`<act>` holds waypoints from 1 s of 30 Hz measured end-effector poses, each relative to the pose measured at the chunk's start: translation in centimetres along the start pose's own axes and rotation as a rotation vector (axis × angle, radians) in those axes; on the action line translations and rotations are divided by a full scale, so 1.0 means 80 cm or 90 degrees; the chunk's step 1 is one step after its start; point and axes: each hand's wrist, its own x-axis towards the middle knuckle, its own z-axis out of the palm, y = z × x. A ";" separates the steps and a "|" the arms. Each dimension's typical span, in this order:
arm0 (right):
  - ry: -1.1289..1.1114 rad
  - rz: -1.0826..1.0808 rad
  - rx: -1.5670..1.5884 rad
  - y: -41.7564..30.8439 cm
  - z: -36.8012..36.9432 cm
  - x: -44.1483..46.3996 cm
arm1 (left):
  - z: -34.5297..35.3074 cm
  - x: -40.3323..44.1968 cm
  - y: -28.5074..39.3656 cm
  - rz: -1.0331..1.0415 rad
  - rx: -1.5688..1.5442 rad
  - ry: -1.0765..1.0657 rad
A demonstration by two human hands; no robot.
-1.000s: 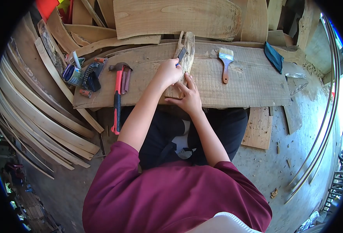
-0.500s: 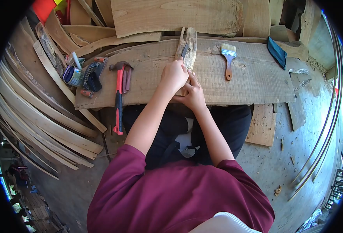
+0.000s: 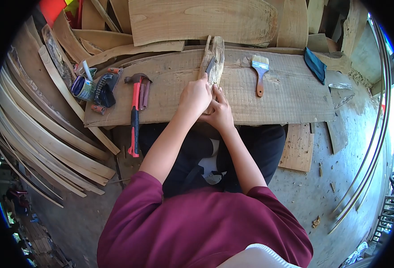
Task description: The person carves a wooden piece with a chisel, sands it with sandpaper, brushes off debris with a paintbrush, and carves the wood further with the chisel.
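Observation:
My left hand is closed around a chisel, its handle hidden in the fist. The chisel's flat grey blade points away from me over a rough, weathered piece of wood. This piece has a split, grooved far end and lies lengthwise across a wide plank. My right hand grips the near end of the wood, just beside the left hand; its fingers partly hide that end.
On the plank lie a red-and-black hammer, a paintbrush, a dark teal cloth and, leftward, a can beside a black tool. Curved wooden strips crowd the left; boards stand behind.
My left hand has drawn slightly back toward me and to the left, and more of the blade shows. My right hand stays on the wood. The whole view has shifted a little.

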 end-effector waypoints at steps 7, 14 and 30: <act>-0.012 0.020 0.021 -0.008 -0.008 -0.002 | -0.017 -0.022 -0.043 0.050 -0.157 -0.013; 0.035 0.068 0.081 -0.005 -0.005 -0.004 | -0.038 -0.104 -0.085 -0.145 -0.462 -0.189; 0.009 0.085 0.007 -0.008 -0.003 -0.005 | -0.044 -0.170 -0.060 0.043 -0.228 0.142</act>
